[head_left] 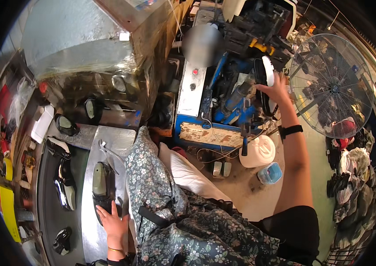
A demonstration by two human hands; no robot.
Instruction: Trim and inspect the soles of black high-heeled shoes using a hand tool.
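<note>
Left hand [113, 223] resting flat on near shoe [101, 186], lying near-far on bench [88, 230]; right hand [278, 90] gripping white-soled shoe [265, 82] far right at machine [227, 88].

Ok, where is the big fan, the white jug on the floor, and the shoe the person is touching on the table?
Fan [332, 86], head view, on the hub of its wire guard.
White jug [259, 151], head view, on its side wall.
Shoe [100, 184], head view, on its pale insole, just above the left hand [114, 226].

The left hand [113, 220] is resting low at the near left, fingers spread flat. The right hand [277, 90] is reaching far right, arm extended, fingers curling in a grip.
</note>
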